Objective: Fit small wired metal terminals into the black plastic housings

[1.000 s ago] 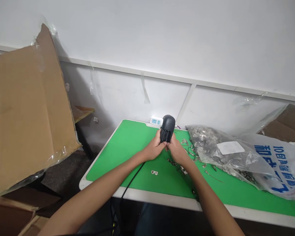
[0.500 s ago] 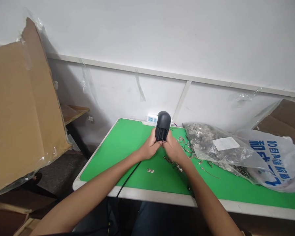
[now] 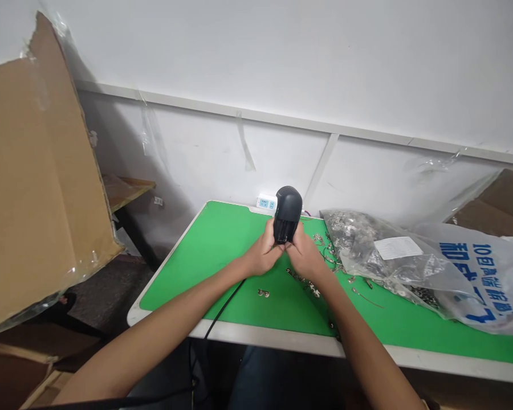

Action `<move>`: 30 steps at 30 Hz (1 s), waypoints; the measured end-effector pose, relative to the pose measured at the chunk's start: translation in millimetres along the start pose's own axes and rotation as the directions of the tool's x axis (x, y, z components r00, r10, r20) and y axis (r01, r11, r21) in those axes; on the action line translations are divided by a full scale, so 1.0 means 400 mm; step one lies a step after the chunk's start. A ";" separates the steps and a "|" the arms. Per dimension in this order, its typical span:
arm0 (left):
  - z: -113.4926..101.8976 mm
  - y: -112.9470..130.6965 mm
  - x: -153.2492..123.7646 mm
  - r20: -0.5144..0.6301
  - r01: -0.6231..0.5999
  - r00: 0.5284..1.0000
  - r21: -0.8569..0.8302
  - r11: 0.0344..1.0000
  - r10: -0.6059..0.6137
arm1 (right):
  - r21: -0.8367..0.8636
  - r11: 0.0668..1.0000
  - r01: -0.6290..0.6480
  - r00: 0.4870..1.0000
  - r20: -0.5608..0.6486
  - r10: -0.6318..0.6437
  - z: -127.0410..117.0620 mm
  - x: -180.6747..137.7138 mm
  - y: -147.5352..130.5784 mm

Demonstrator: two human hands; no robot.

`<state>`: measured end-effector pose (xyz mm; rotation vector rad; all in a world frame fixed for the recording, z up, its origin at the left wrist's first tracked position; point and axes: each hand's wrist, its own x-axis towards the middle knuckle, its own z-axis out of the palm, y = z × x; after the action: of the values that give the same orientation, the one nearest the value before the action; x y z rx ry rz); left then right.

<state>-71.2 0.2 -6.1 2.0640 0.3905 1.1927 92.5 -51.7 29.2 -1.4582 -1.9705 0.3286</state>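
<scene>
While the left hand (image 3: 263, 256) and the right hand (image 3: 305, 259) close together around a black domed plastic housing (image 3: 288, 208), the housing stands upright with its rounded top pointing up and away, held clear of the tabletop over the far half of a green mat (image 3: 192, 273). Both hands are shut on its lower end, with the fingers meeting beneath it, so whatever they are doing at that end stays hidden. The housing has a smooth matte shell, and dark vertical ribs or slots show just above the fingers. From this viewpoint it overlaps the near edge of a white power strip (image 3: 265, 203) at the wall. A small metal clip (image 3: 263, 292) lies alone on the mat to the near left of the hands, while small metal fittings (image 3: 301, 279) and thin wires (image 3: 328, 255) are scattered just to their right. Farther right, a clear plastic bag of metal parts (image 3: 359, 242) with a white label (image 3: 397, 247) lies against a white printed bag with blue characters (image 3: 474, 273). A black cable (image 3: 224, 307) runs over the near edge of the tabletop, and a large cardboard sheet (image 3: 38, 171) leans at the far left.
</scene>
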 end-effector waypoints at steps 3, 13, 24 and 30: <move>0.000 0.003 0.001 0.011 0.013 1.000 -0.010 1.000 -0.013 | 0.031 1.000 0.008 1.000 -0.010 -0.008 0.002 0.000 0.003; -0.001 0.009 -0.001 0.016 -0.001 1.000 -0.025 1.000 0.002 | 0.082 0.996 0.048 0.998 -0.036 -0.045 0.010 -0.003 0.015; 0.003 0.011 0.001 -0.006 -0.010 1.000 -0.044 0.999 0.009 | 0.073 0.996 0.050 0.998 -0.028 -0.049 0.008 -0.007 0.016; 0.003 0.022 0.006 -0.039 0.012 0.999 -0.027 1.000 -0.013 | 0.060 0.997 0.044 0.998 -0.037 -0.042 0.004 -0.010 0.009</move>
<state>-69.7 -5.0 1.3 2.0149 0.4025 1.2264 94.8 -53.8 24.9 -1.3719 -1.9437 0.3377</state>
